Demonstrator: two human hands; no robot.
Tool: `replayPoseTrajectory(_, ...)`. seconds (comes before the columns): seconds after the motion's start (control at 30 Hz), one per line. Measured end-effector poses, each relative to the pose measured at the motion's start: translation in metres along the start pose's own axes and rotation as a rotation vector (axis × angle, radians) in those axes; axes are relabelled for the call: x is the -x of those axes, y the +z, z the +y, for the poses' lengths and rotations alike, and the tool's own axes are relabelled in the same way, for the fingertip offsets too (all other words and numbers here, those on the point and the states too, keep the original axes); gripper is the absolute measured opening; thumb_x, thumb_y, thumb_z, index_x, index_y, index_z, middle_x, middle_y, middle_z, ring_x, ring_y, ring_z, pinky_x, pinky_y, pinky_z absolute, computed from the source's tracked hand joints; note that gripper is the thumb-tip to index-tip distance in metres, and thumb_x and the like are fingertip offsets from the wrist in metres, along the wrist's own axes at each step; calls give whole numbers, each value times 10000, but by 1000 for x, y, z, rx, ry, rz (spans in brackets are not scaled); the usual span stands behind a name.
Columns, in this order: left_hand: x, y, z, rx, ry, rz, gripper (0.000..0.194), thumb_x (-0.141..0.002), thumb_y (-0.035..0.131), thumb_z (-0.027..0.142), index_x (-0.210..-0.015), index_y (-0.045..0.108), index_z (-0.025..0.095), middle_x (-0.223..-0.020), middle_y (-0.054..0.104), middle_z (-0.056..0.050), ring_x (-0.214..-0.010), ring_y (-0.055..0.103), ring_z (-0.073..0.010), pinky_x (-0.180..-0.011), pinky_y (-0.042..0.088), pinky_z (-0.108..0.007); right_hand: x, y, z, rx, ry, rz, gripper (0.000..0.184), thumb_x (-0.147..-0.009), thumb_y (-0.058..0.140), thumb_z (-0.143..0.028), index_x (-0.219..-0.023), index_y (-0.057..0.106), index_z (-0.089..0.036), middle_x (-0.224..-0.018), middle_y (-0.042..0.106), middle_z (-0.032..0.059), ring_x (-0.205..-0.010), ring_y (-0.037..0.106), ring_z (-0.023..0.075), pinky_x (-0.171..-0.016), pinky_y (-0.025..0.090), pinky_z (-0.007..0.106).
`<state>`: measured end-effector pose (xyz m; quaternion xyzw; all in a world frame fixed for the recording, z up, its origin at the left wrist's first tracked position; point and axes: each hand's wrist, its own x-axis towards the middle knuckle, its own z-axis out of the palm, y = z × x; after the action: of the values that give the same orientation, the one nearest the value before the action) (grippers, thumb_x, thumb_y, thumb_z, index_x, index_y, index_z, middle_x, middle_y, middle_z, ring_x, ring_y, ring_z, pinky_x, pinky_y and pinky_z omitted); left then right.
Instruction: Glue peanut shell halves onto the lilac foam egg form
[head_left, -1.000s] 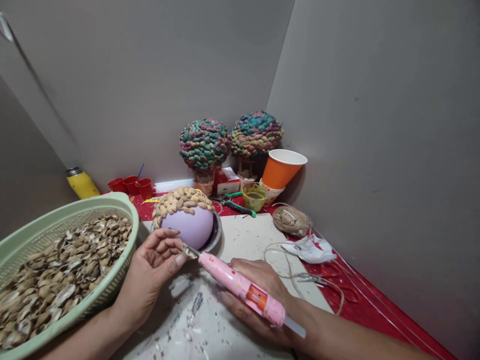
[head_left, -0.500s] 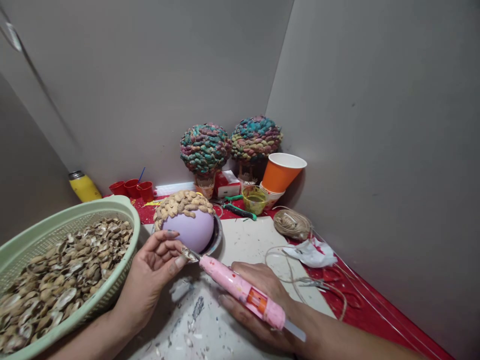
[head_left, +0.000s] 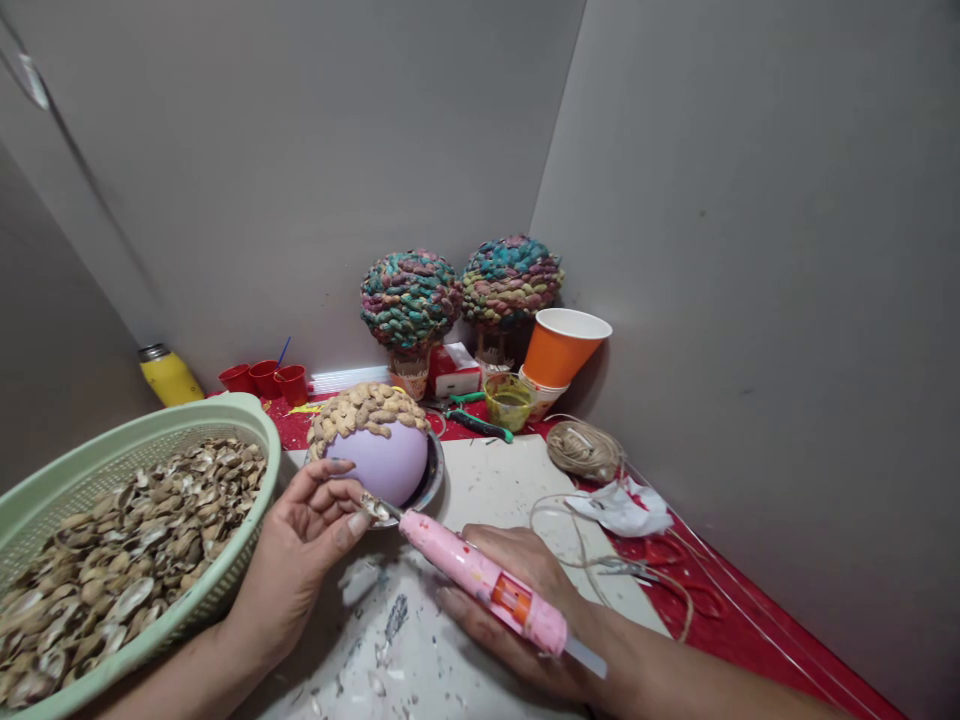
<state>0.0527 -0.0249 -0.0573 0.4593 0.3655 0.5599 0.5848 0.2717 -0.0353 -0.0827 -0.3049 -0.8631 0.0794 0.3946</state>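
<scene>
Between the thumb and fingers of my left hand (head_left: 315, 525) is a peanut shell (head_left: 375, 507), its hollow side showing. My right hand (head_left: 517, 590) is closed round a pink glue gun (head_left: 457, 565), and the metal nozzle meets the shell. A clear glue stick (head_left: 585, 657) pokes out of the gun's back end. Just behind my left hand, a purple balloon (head_left: 382, 462) rests in a dark bowl (head_left: 433, 475). Peanut shells (head_left: 367, 405) cover the balloon's top and left side; the front is bare purple.
At left stands a green basket (head_left: 259, 430) of peanut shells. Two coloured shell-covered balls (head_left: 411, 300), an orange paper cup (head_left: 562, 350), green-handled pliers (head_left: 480, 425) and red cups (head_left: 262, 378) line the back. Twine (head_left: 585, 450) and scissors (head_left: 637, 568) lie at right on the red cloth.
Almost nothing differs. Both hands keep their places, with the nozzle still at the shell; the view has shifted very slightly.
</scene>
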Motion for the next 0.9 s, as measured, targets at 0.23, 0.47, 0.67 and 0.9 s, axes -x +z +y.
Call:
replayPoseTrajectory(0.23, 0, -1, -1, -7, 3, -15, 389, -793, 767, 198, -1113, 550, 243, -899, 656, 17, -850, 604, -112, -820, 489, -231, 1, -1, 0, -2, 14, -3, 292, -938, 468, -269, -673, 350, -236, -591, 397, -51, -477, 394, 107, -479, 304, 256)
replayPoseTrajectory(0.47, -1, -2, 0, -14, 14, -5, 391, -798, 762, 205, -1120, 543, 242, -910, 655, 13, -857, 611, -118, -827, 495, -242, 0, 0, 1, -18, -8, 7, 283, -937, 469, -261, -677, 359, -239, -589, 404, -47, -477, 403, 120, -478, 313, 268)
replayPoseTrajectory(0.67, -1, -2, 0, -20, 25, -4, 380, -803, 756, 204, -1118, 547, 245, -896, 655, 17, -846, 610, -115, -813, 499, -235, 1, 0, 1, -11, -8, 3, 280, -941, 458, -260, -684, 348, -239, -597, 393, -49, -483, 393, 115, -479, 315, 267)
replayPoseTrajectory(0.9, -3, -2, 0, -12, 36, 17, 386, -787, 770, 201, -1109, 562, 241, -910, 653, 12, -846, 617, -119, -810, 505, -235, 2, 0, 1, -14, -16, 4, 276, -941, 463, -261, -684, 365, -236, -597, 408, -45, -482, 406, 115, -476, 319, 266)
